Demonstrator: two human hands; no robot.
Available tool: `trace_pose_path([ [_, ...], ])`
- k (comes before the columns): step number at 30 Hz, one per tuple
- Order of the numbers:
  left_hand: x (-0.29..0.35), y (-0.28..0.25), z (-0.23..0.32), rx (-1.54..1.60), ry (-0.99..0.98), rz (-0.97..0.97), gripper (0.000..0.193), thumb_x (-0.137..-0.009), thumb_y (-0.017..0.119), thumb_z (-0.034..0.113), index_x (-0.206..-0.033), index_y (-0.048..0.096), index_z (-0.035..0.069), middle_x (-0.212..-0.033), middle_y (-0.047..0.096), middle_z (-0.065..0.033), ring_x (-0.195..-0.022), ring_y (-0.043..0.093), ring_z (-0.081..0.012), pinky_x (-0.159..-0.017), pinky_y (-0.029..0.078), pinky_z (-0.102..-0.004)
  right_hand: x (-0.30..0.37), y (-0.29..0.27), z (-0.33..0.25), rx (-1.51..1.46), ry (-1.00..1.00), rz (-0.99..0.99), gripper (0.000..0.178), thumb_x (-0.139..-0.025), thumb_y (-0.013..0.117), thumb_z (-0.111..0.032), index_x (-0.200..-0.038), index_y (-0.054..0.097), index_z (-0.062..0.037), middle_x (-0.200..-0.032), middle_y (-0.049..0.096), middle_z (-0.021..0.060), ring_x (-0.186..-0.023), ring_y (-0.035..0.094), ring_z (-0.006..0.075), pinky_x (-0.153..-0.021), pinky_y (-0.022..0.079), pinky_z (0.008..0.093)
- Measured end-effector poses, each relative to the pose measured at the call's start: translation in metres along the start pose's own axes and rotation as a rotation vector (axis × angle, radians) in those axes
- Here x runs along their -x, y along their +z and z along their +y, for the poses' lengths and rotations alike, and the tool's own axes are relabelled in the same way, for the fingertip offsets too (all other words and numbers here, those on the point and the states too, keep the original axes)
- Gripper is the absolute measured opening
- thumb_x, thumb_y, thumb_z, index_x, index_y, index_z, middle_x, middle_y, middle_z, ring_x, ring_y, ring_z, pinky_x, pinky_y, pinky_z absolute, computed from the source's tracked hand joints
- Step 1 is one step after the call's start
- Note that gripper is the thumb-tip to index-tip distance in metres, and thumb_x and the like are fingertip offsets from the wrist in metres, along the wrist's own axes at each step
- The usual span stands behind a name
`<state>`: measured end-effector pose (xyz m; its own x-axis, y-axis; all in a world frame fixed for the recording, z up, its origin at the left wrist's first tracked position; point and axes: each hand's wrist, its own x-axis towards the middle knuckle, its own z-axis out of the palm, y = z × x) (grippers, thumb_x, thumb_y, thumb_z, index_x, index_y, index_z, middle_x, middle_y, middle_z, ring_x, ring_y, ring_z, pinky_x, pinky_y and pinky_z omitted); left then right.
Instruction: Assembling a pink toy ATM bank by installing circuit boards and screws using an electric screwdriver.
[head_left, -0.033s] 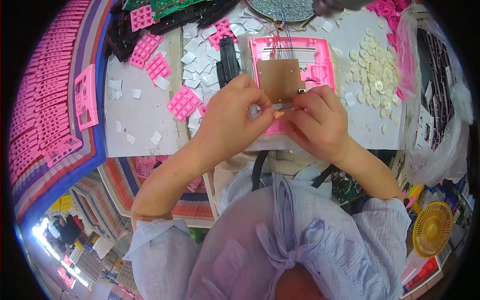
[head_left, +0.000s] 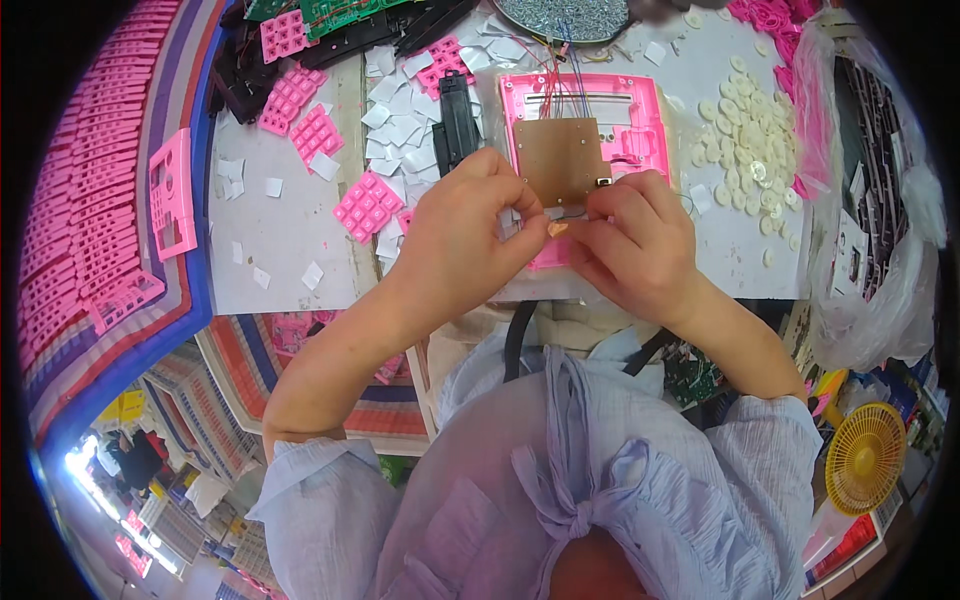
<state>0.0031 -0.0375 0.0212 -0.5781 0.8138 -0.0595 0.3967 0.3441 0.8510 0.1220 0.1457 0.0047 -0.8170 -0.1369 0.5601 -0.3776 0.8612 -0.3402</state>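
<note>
A pink plastic housing (head_left: 655,120) lies in front of me with a brown circuit board (head_left: 560,160) on it. Red and blue wires (head_left: 555,75) run up from the housing. Over its near edge, my left hand (head_left: 465,225) is closed in a pinch. A small orange-tan piece (head_left: 558,229) shows at its fingertips; its kind is too small to tell. My right hand (head_left: 640,240) is closed too, thumb and fingers together beside that piece. A thin dark wire (head_left: 572,215) passes between the two hands into the right fingers. The fingertips partly hide each other.
Pink keypads (head_left: 368,205), white paper squares (head_left: 395,130) and a black plastic part (head_left: 456,120) lie left of the housing. White round discs (head_left: 750,150) are heaped on the right, near a plastic bag (head_left: 860,300). Stacked pink frames (head_left: 90,180) stand far left; a round glittery tray (head_left: 565,18) is behind.
A dark blurred object at the top edge, right of the round tray, has drawn back upward. My hands look the same.
</note>
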Motion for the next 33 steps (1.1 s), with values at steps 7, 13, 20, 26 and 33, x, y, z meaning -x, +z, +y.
trace_pose_path([
  [7,0.005,0.013,-0.003,-0.091,0.082,0.09,0.009,-0.082,0.072,0.005,-0.087,0.065,0.001,-0.087,0.054,-0.0087,-0.072,0.058,-0.0215,-0.061,0.047,-0.0322,0.0,-0.002,0.0,0.021,0.004,-0.068,0.021,-0.064,0.077,-0.012,-0.078,0.062,-0.0069,-0.093,0.061,0.0053,-0.08,0.057,0.0258,-0.065,0.05,0.0358],
  [13,0.007,0.019,-0.004,-0.197,0.164,0.129,0.013,-0.08,0.073,0.001,-0.089,0.063,0.002,-0.09,0.054,-0.0105,-0.076,0.061,-0.0268,-0.064,0.051,-0.0358,-0.001,-0.009,0.003,-0.057,0.058,-0.155,0.02,-0.069,0.077,-0.012,-0.086,0.067,-0.0074,-0.093,0.061,0.0046,-0.083,0.057,0.0253,-0.068,0.05,0.0357],
  [20,0.006,0.022,-0.007,-0.26,0.24,0.179,0.014,-0.08,0.073,0.0,-0.09,0.063,0.003,-0.09,0.055,-0.01,-0.071,0.062,-0.0266,-0.059,0.051,-0.0356,0.003,-0.011,0.003,-0.068,0.057,-0.162,0.022,-0.072,0.077,-0.011,-0.093,0.071,-0.0079,-0.096,0.063,0.0046,-0.085,0.057,0.0246,-0.069,0.049,0.0351],
  [26,0.01,0.026,-0.007,-0.354,0.289,0.204,0.016,-0.08,0.075,0.002,-0.091,0.064,0.004,-0.091,0.056,-0.0094,-0.07,0.063,-0.0256,-0.058,0.051,-0.0356,0.005,-0.014,0.001,-0.085,0.049,-0.189,0.026,-0.071,0.076,-0.011,-0.097,0.073,-0.0075,-0.097,0.063,0.0049,-0.086,0.057,0.0248,-0.07,0.05,0.0348],
  [33,0.011,0.028,-0.006,-0.402,0.295,0.203,0.017,-0.08,0.076,0.003,-0.092,0.065,0.004,-0.092,0.057,-0.0093,-0.072,0.064,-0.0252,-0.059,0.051,-0.0348,0.006,-0.015,0.0,-0.116,0.041,-0.215,0.034,-0.067,0.075,-0.012,-0.1,0.073,-0.0057,-0.097,0.063,0.0052,-0.088,0.058,0.0252,-0.072,0.051,0.0349],
])
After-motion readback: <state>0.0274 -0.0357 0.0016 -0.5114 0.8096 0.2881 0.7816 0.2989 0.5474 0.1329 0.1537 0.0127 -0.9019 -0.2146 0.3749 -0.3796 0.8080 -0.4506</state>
